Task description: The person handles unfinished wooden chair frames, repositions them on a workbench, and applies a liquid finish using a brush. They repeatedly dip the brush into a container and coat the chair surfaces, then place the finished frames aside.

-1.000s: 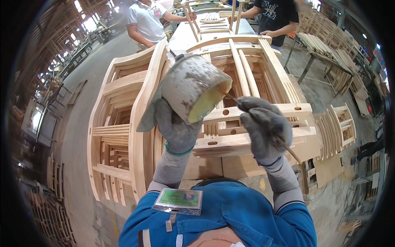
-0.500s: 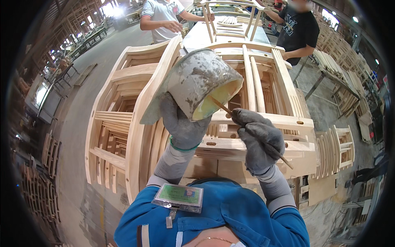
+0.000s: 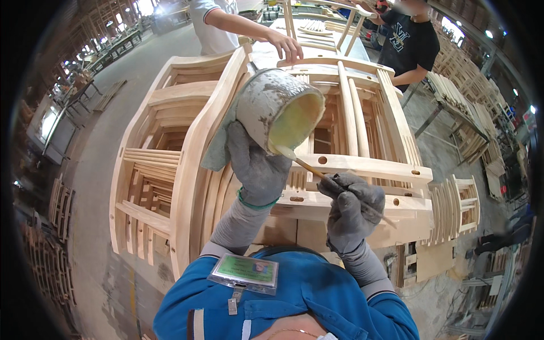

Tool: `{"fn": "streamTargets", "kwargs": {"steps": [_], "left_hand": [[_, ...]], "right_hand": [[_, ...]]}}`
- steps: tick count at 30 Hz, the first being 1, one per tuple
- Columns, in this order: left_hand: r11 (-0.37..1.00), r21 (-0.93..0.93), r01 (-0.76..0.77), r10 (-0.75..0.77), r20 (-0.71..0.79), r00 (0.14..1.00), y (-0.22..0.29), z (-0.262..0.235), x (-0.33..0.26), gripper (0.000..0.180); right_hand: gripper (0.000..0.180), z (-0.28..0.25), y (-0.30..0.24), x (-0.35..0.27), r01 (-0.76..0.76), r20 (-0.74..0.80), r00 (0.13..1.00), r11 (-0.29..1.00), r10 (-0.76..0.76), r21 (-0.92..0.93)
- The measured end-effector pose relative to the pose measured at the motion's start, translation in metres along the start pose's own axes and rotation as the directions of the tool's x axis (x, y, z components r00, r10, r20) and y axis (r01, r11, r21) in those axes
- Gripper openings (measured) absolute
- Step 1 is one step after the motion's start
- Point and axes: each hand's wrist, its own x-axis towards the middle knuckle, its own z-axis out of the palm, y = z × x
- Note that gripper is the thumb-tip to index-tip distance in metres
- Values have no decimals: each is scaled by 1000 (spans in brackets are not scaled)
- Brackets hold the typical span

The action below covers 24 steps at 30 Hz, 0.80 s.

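My left hand (image 3: 258,173), in a grey glove, is closed on a stained grey pot (image 3: 260,105), tilted with its mouth toward the right. Pale yellow paste (image 3: 296,122), like glue, coats its inside. A grey-green cloth (image 3: 218,148) hangs beside the pot, next to my left hand. Between the fingers of my gloved right hand (image 3: 352,209) is a thin wooden stick (image 3: 309,167). Its paste-covered tip is at the pot's lower rim. Below both hands lie stacked wooden chair frames (image 3: 362,165) with round and oval holes in their rails.
More curved chair frames (image 3: 190,170) stand stacked at the left. A co-worker's hand (image 3: 286,46) hovers by the far end of the stack. Another person in a black shirt (image 3: 411,48) stands far right. Slatted wooden parts (image 3: 447,209) lean at the right.
The stick's tip has come out of the pot to its lower rim, showing paste. Pot and both hands shifted slightly left. The far-left co-worker has moved closer, arm stretched to the right.
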Motion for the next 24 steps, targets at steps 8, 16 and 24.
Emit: {"fn": "streamTargets", "kwargs": {"steps": [8, 16, 24], "left_hand": [[607, 780, -155, 261, -11, 965, 20, -38, -47, 54], [910, 403, 99, 104, -453, 885, 70, -23, -39, 51], [957, 276, 94, 68, -527, 847, 85, -30, -41, 50]], "right_hand": [[14, -12, -15, 4, -388, -202, 898, 920, 390, 51], [10, -41, -14, -26, -494, -328, 869, 693, 371, -525], [12, -36, -3, -26, -483, -303, 875, 653, 377, -583]]}}
